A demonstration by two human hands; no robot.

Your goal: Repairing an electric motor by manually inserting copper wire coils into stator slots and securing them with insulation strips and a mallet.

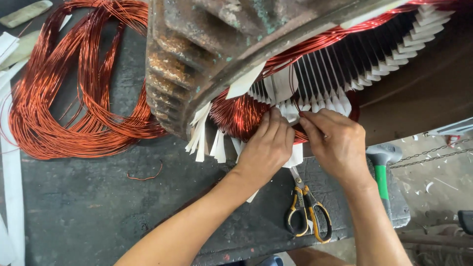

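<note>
Pressing at stator (207, 44) mouth, near bench (98, 212) front edge: left hand (266, 145) curled, fingertips pushed against white slot paper (288, 111) and coil (241, 116). Right hand (337, 143) closed, thin wire (295, 96) pinched just beside. Wire runs upward, away from both hands; right hand nearer. Stator bore holds windings, paper strips. Scissors (305, 209) lie below hands; loose coils (74, 83) at bench far-left corner.

The rusty motor housing (207, 54) runs off the top edge. Both hands' fingertips vanish among the copper windings (241, 116), and the left hand (266, 148) covers the scissors' (308, 214) blade tips.
</note>
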